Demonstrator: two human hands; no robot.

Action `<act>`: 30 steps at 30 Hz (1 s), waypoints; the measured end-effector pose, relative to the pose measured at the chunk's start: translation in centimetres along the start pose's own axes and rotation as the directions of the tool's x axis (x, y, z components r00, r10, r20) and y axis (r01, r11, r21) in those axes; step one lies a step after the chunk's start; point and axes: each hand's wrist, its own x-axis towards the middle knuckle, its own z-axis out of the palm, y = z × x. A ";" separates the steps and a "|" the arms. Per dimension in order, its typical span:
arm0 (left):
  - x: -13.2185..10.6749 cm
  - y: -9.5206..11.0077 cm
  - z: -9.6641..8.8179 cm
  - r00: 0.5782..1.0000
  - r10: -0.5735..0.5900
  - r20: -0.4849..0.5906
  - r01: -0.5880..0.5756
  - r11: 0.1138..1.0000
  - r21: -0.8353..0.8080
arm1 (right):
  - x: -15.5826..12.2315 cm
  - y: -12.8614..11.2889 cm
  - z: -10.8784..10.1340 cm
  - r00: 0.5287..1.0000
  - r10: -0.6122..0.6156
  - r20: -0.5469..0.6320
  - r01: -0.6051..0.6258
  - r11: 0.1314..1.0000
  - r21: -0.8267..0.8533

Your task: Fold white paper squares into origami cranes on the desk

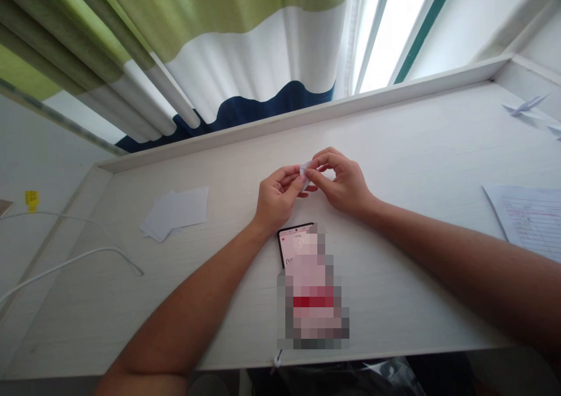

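Observation:
A small folded piece of white paper is pinched between my two hands above the middle of the desk. My left hand grips its left side between thumb and fingers. From the right, my right hand holds the other edge with thumb and forefinger, its fingers curled. Parts of the paper are hidden by the fingertips. Just below the hands lies a phone, its screen lit and mostly blurred out. To the left rests a loose pile of white paper sheets.
A folded white paper shape sits at the far right. Lined paper with writing lies by the right edge. A white cable runs over the left side. A raised rim borders the desk's back, below a green, white and blue curtain.

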 end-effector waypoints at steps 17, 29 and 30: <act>0.5 -0.2 -0.3 0.998 -0.055 0.038 0.056 0.997 -0.052 | 0.0 0.7 0.2 0.989 0.143 -0.025 -0.138 0.980 0.144; 0.5 0.1 -0.5 0.967 -0.127 0.219 0.118 0.992 0.053 | 0.3 0.6 0.1 0.990 0.139 -0.028 -0.132 0.975 0.176; 0.5 0.1 -0.5 0.972 -0.116 0.205 0.105 0.993 0.061 | 0.3 0.6 0.1 0.991 0.133 -0.017 -0.128 0.975 0.182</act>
